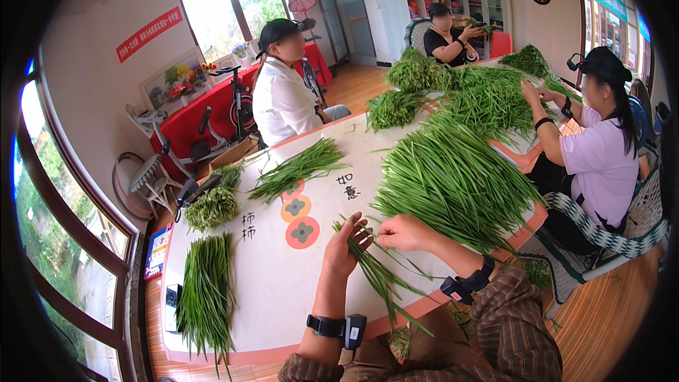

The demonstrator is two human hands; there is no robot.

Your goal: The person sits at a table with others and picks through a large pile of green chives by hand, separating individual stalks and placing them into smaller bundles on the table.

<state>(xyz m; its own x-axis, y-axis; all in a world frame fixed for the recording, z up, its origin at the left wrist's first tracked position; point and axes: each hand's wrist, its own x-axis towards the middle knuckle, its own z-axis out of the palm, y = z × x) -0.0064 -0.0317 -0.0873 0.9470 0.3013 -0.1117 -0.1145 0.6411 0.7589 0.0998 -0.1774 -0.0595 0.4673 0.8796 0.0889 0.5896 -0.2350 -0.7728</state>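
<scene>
My left hand [346, 246] grips a small bunch of long green leaves [377, 275], which look like garlic chives; their leaf ends trail down toward my lap. Close beside it, my right hand [406, 233] pinches one or a few thin strands [400, 257] between thumb and fingertips. Just beyond my right forearm lies a large heap of the same greens [451, 180]. At the table's left edge rests a bundle of greens [206, 286] with its leaves hanging over the rim. Another loose bundle [299, 167] lies farther back on the tabletop [286, 297].
A phone [172, 305] lies partly beside the left bundle. Bunches of flowering stems [212, 207] sit at the far left corner. One person [286, 85] sits across, another [451, 37] at the far end; a third [594, 132] handles greens at right, near a woven chair [610, 239].
</scene>
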